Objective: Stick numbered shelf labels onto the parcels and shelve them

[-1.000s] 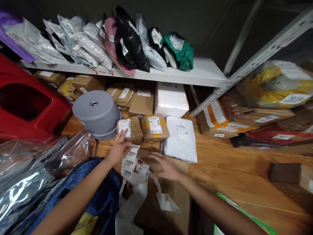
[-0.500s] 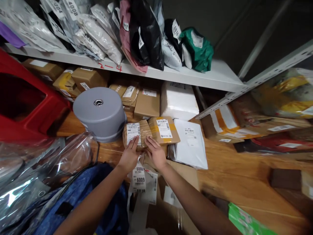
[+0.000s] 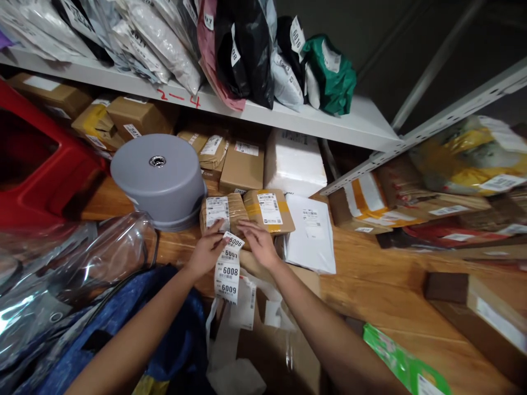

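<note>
My left hand [image 3: 205, 253] pinches the top of a strip of white number labels [image 3: 228, 270] printed 6006 to 6009, which hangs down over a blue bag. My right hand [image 3: 257, 242] has its fingers bent at the strip's top label, right beside the left hand's fingertips. Both hands sit just in front of two small brown parcels on the wooden floor: a taped one with a white label [image 3: 219, 212] and a cardboard box with yellow tape [image 3: 269, 209]. A flat white mailer [image 3: 309, 232] lies to their right.
An upturned grey bucket [image 3: 158, 179] stands left of the parcels, a red crate [image 3: 39, 164] further left. A white shelf [image 3: 288, 118] marked 2-4 carries several numbered bags. More boxes fill the space beneath it and at right. Clear plastic and a blue bag [image 3: 123, 323] lie near me.
Both hands drew back slightly from the small taped parcel. The label strip rose in my left hand, and my right hand came to its top label. The view shifted a little.
</note>
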Demonstrator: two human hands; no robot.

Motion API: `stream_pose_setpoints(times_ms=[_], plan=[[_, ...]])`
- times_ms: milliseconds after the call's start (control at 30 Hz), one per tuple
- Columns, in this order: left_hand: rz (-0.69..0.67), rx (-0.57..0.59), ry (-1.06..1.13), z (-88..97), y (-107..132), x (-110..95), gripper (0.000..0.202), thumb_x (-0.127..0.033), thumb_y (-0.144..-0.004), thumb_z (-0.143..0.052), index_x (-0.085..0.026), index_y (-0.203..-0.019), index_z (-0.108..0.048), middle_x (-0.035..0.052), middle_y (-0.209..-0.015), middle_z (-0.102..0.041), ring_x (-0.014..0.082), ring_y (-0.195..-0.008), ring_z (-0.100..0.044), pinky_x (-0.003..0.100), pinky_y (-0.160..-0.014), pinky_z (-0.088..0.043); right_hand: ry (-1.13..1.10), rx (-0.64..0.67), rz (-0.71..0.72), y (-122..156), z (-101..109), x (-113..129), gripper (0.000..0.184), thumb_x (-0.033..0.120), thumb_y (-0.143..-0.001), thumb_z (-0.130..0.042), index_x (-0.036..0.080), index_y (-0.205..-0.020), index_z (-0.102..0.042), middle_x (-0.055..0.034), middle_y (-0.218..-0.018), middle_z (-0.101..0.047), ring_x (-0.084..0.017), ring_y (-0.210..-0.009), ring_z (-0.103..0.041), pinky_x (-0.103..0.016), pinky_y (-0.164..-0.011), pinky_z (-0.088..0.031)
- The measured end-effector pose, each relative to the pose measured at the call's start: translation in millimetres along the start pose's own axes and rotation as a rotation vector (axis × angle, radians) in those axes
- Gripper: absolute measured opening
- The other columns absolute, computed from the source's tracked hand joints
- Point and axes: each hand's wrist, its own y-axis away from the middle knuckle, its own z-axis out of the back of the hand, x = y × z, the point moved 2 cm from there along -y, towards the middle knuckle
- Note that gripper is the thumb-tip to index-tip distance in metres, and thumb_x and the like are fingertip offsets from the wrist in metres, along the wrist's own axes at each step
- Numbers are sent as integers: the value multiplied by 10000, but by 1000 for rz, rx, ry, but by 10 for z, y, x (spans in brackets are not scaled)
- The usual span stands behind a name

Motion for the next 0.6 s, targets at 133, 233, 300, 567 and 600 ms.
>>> stream_pose_setpoints(times_ms=[133,233,300,567,600], plan=[[133,-94,235,-40,65,-80,417,-528,-862,-543,-158,-905,-733,115,-1471,-456,248,-1410,-346,402,-1201,-211,-339,-66,-195,6,15,236,243,411,-810,-681,198,-915,-729,-51,-893,-734,-184,-782,-664,-306,-707,-543],[205,-130,320,-32,118,-177,437,-561,-824,-576,-157,-851,-742,113,-1464,-468,270,-1396,-370,393,-1187,-236,-419,-71,-267,20,-20,291,241,386,-728,-748,184,-858,-728,-38,-807,-721,-157,-690,-636,-272,-642,-514],[231,-145,358,-24,151,-228,422,-550,-806,-598,-155,-835,-746,111,-1445,-494,283,-1376,-399,396,-1166,-277,-454,-74,-278,26,-23,287,271,365,-703,-762,183,-900,-727,-33,-803,-715,-155,-690,-634,-271,-649,-510],[545,-14,372,-322,500,-19,487,-556,-667,-699,-126,-894,-721,44,-780,-723,190,-697,-647,267,-617,-483,-250,-37,-272,419,-157,21,182,383,-745,-712,204,-774,-732,-36,-742,-719,-170,-636,-626,-284,-611,-492],[578,-2,351,-371,575,40,489,-574,-660,-694,-118,-836,-718,36,-710,-704,182,-646,-628,259,-574,-459,-247,-17,-288,522,-219,-44,184,389,-742,-711,207,-760,-729,-37,-740,-720,-175,-639,-631,-288,-613,-495]])
